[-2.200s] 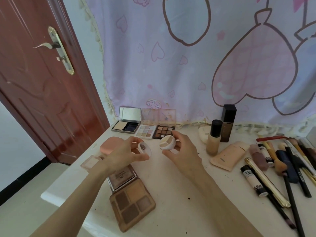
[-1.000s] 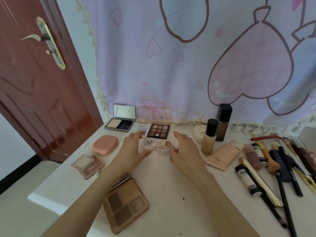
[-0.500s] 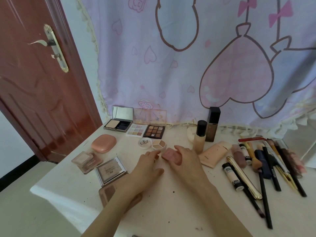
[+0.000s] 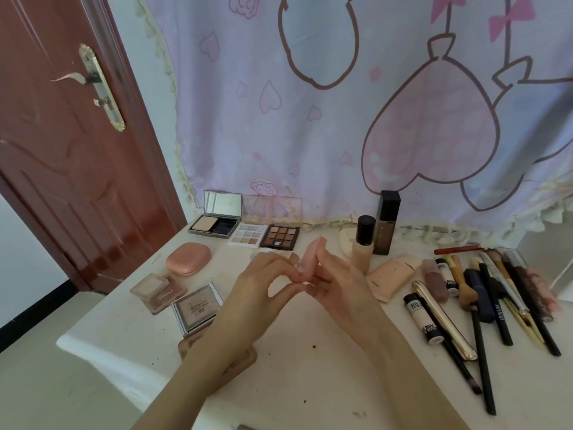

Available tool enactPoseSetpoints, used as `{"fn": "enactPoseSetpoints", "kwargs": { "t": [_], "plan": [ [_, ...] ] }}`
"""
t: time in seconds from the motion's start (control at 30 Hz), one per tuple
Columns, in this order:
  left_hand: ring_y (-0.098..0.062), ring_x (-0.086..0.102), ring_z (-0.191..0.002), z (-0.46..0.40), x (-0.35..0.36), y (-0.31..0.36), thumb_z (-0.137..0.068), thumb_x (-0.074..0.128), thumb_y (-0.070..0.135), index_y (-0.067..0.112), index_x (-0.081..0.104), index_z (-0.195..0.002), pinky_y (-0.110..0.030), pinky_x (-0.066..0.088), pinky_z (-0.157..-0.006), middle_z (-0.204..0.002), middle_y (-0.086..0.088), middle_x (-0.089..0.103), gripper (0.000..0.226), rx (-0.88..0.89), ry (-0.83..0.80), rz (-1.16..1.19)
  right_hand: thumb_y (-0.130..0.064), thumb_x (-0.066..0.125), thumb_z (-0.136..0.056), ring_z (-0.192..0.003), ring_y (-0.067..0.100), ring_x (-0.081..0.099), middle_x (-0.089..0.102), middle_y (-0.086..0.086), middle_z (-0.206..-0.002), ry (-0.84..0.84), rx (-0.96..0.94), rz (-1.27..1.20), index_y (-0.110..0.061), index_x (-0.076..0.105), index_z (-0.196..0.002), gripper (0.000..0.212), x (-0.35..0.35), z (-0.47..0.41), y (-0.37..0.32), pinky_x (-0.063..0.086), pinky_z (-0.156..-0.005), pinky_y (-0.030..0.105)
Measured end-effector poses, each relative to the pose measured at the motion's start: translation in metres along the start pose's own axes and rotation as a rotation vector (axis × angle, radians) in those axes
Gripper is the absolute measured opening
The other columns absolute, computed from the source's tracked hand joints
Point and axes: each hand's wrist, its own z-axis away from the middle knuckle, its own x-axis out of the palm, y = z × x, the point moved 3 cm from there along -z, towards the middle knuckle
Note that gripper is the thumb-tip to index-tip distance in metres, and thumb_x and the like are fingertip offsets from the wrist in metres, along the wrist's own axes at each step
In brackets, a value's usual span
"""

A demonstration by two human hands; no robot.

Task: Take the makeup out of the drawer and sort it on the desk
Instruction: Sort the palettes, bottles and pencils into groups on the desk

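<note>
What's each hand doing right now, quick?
Left hand: pinching the lower edge of the small pink compact.
Right hand: holding the same pink compact, tilted up on edge.

A white desk (image 4: pixel 310 367) holds open palettes (image 4: pixel 265 235) along its back edge, two foundation bottles (image 4: pixel 375 237) upright, a pink compact (image 4: pixel 188 258) at left (lid closed), and brushes and pencils (image 4: pixel 483 299) lying at right.

Pink compact (image 4: pixel 311 257), lilac heart-patterned curtain (image 4: pixel 341 125), red-brown door (image 4: pixel 62 150).
</note>
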Motion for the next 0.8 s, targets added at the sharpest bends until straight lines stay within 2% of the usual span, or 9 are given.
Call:
{"fn": "enactPoseSetpoints", "kwargs": {
  "t": [0.1,0.2,0.3,0.4,0.47,0.6,0.7,0.73,0.8],
  "plan": [
    [0.008,0.046,-0.095,-0.001,0.0,0.001,-0.074,0.063,0.042,0.037,0.047,-0.092,-0.003,0.032,-0.081,-0.099,0.02,0.052,0.025,-0.031,-0.032,-0.005,-0.042,0.054,-0.084,-0.083,0.02,0.062,0.064,0.014,-0.086,-0.044,0.025,-0.084,-0.004,0.066,-0.081,0.04,0.005,0.003,0.001,0.052,-0.072,0.026],
    [0.012,0.037,-0.112,-0.006,-0.009,0.002,-0.066,0.064,0.052,0.049,0.037,-0.118,-0.004,0.025,-0.094,-0.118,0.032,0.042,0.058,-0.074,-0.138,-0.022,-0.034,0.057,-0.081,-0.082,0.023,0.065,0.065,0.017,-0.089,-0.074,0.091,-0.168,-0.004,0.071,-0.087,0.034,0.01,0.004,0.004,0.055,-0.073,0.029],
    [0.015,0.025,-0.119,-0.012,-0.018,0.005,-0.063,0.061,0.06,0.042,0.029,-0.132,-0.001,0.015,-0.1,-0.124,0.038,0.028,0.077,-0.065,-0.275,-0.098,-0.033,0.057,-0.081,-0.085,0.024,0.067,0.068,0.019,-0.093,-0.102,0.147,-0.22,-0.001,0.069,-0.1,0.039,0.014,0.004,0.008,0.056,-0.073,0.029],
    [0.008,0.031,-0.121,-0.014,-0.024,0.006,-0.07,0.076,0.039,0.034,0.035,-0.136,-0.009,0.024,-0.103,-0.124,0.032,0.032,0.078,-0.144,-0.313,-0.082,-0.031,0.055,-0.082,-0.09,0.025,0.067,0.067,0.023,-0.102,-0.124,0.171,-0.277,0.003,0.063,-0.11,0.044,0.017,0.004,0.01,0.056,-0.075,0.029],
    [0.006,0.034,-0.121,-0.013,-0.026,0.006,-0.069,0.078,0.036,0.032,0.038,-0.137,-0.013,0.028,-0.103,-0.126,0.029,0.034,0.079,-0.179,-0.322,-0.082,-0.029,0.055,-0.082,-0.091,0.026,0.067,0.066,0.023,-0.103,-0.141,0.189,-0.31,0.003,0.062,-0.11,0.043,0.02,0.006,0.012,0.056,-0.078,0.032],
    [0.011,0.033,-0.112,-0.015,-0.03,0.007,-0.072,0.076,0.03,0.034,0.035,-0.137,0.008,0.021,-0.087,-0.123,0.031,0.034,0.077,-0.232,-0.39,-0.08,-0.025,0.054,-0.082,-0.088,0.026,0.067,0.068,0.021,-0.097,-0.149,0.228,-0.358,0.003,0.063,-0.106,0.038,0.021,0.006,0.015,0.056,-0.079,0.035],
    [0.009,0.039,-0.112,-0.018,-0.037,0.006,-0.074,0.075,0.029,0.039,0.035,-0.136,0.007,0.026,-0.083,-0.124,0.025,0.045,0.074,-0.299,-0.442,-0.037,-0.024,0.055,-0.082,-0.087,0.026,0.068,0.069,0.018,-0.093,-0.139,0.249,-0.358,0.003,0.061,-0.108,0.038,0.02,0.005,0.015,0.057,-0.079,0.035],
    [0.011,0.041,-0.11,-0.02,-0.04,0.006,-0.074,0.075,0.03,0.043,0.037,-0.132,0.006,0.027,-0.085,-0.122,0.027,0.046,0.071,-0.311,-0.462,-0.026,-0.024,0.055,-0.082,-0.087,0.027,0.068,0.069,0.018,-0.093,-0.137,0.256,-0.355,0.003,0.061,-0.108,0.039,0.021,0.006,0.016,0.057,-0.079,0.035],
    [0.026,0.04,-0.102,-0.023,-0.046,0.007,-0.076,0.072,0.03,0.052,0.043,-0.118,0.005,0.026,-0.087,-0.11,0.042,0.047,0.056,-0.292,-0.497,-0.043,-0.023,0.054,-0.083,-0.088,0.029,0.067,0.069,0.02,-0.094,-0.136,0.267,-0.352,0.004,0.061,-0.109,0.038,0.021,0.006,0.017,0.057,-0.079,0.036]
  ]
}}
